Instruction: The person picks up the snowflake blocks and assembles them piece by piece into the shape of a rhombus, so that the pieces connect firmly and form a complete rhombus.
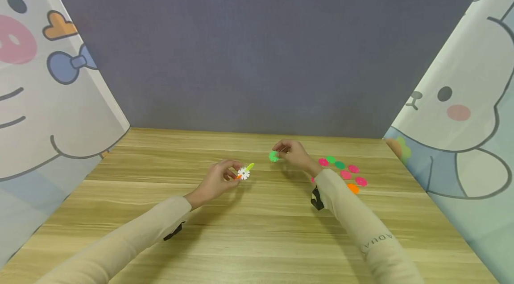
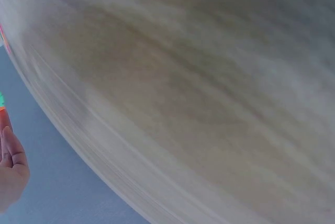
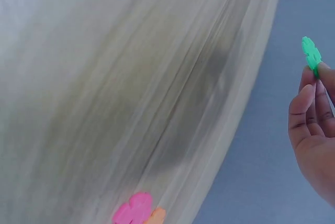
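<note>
In the head view my left hand (image 1: 220, 179) pinches a small joined piece made of notched plastic discs. Its white disc (image 1: 243, 174) faces up, a yellow-green disc (image 1: 250, 166) stands edge-on at its far side, and an orange disc (image 1: 238, 177) shows by the fingertips. To the right, my right hand (image 1: 294, 154) holds a single green notched disc (image 1: 273, 156) between thumb and fingers, above the table. The right wrist view shows that green disc (image 3: 312, 55) nearly edge-on in the pinch. Only part of the left hand (image 2: 11, 169) enters the left wrist view.
Loose discs lie on the wooden table (image 1: 257, 239) right of my right forearm: several pink ones (image 1: 346, 174), a dark green one (image 1: 339, 165), a light green one (image 1: 330, 159) and an orange one (image 1: 353, 188). A grey panel (image 1: 249, 52) stands behind, with cartoon-printed cloths at both sides.
</note>
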Demonstrator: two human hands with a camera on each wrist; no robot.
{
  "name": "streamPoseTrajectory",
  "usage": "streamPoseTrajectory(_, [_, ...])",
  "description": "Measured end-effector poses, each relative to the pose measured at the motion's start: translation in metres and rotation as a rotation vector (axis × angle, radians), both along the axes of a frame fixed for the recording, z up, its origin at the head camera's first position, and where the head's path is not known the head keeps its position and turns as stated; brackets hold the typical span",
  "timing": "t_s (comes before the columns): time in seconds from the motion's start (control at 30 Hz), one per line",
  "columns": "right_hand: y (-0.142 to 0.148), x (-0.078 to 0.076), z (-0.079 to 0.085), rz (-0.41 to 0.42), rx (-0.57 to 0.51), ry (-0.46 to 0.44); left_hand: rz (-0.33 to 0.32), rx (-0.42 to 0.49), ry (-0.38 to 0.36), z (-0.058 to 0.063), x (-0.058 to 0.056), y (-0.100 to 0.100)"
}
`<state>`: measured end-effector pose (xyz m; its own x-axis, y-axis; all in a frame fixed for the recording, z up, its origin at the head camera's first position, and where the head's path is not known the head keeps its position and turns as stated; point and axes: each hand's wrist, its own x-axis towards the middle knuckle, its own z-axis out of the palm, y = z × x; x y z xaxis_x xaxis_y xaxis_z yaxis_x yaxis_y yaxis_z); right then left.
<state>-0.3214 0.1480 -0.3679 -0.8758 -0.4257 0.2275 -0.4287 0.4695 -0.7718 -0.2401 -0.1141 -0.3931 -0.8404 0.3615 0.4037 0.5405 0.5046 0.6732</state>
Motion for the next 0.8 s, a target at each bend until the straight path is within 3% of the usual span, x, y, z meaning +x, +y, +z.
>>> streamPoseTrajectory(0.37, [-0.009,0.018,0.011,0.044,-0.111,-0.098,0.011,-0.005,0.013,-0.001,0.001,0.002])
streamPoseTrajectory(0.6, [-0.023,0.046,0.039,0.079,-0.087,-0.09,0.005,-0.012,-0.004,-0.001,0.0,0.002])
streamPoseTrajectory(0.8, [-0.031,0.051,0.042,0.101,-0.085,-0.08,0.004,-0.026,-0.004,-0.001,-0.001,0.002])
